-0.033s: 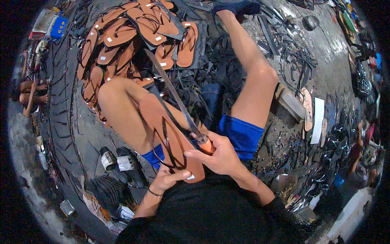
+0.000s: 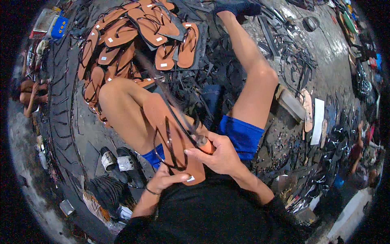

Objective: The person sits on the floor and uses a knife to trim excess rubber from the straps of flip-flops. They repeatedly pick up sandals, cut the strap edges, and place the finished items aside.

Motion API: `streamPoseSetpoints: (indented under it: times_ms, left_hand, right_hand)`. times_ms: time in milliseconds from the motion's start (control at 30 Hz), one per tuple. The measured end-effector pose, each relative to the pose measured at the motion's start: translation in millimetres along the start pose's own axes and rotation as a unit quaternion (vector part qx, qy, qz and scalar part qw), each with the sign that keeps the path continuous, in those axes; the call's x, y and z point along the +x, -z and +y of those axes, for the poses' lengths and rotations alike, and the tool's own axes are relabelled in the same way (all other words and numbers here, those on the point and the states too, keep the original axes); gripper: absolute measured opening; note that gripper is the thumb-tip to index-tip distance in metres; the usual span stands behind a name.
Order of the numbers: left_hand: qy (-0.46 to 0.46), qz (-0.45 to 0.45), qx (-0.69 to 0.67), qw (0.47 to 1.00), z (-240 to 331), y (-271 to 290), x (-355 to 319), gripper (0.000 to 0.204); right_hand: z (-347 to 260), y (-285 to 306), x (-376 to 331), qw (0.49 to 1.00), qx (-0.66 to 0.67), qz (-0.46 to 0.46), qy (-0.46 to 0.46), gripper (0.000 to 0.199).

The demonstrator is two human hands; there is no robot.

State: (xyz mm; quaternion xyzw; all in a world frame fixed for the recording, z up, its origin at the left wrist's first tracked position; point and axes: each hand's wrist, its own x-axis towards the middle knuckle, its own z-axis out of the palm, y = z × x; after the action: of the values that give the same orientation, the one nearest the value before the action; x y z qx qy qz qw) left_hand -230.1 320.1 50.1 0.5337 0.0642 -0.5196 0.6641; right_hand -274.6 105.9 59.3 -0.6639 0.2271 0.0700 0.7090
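A tan flip-flop (image 2: 157,116) with dark glossy straps lies over my lap, its toe end pointing away from me. My left hand (image 2: 165,179) grips it at the heel end, thumb on top beside a small white sticker. In my right hand (image 2: 219,154) is the orange handle of a long-bladed knife (image 2: 206,145). The right thumb presses on the flip-flop's right edge. The blade, smeared by motion, runs up and left along that edge; I cannot tell whether it touches the sole.
A heap of similar flip-flops (image 2: 122,36) lies beyond my left knee. Black rubber offcuts (image 2: 183,87) cover the floor between my legs. Two dark slides (image 2: 126,160) sit at my left. A block (image 2: 290,103) and a white strip (image 2: 318,122) lie right. Other people (image 2: 32,95) sit at both sides.
The knife's blade has swung slightly left at its far end and is now blurred. The flip-flop has shifted a little to the right. Both hands keep their grip.
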Motion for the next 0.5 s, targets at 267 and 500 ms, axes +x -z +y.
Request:
streamPoseSetpoints:
  times_ms: [267, 500]
  left_hand:
    - [-0.281, 0.279, 0.08, 0.915, 116, 0, 85, 0.049]
    - [-0.063, 0.25, -0.004, 0.966, 145, -20, 69, 0.049]
  right_hand:
    - [-40, 20, -25, 0.996, -0.017, 0.046, 0.076, 0.035]
    - [-13, 71, -84, 0.987, -0.129, -0.064, 0.071, 0.032]
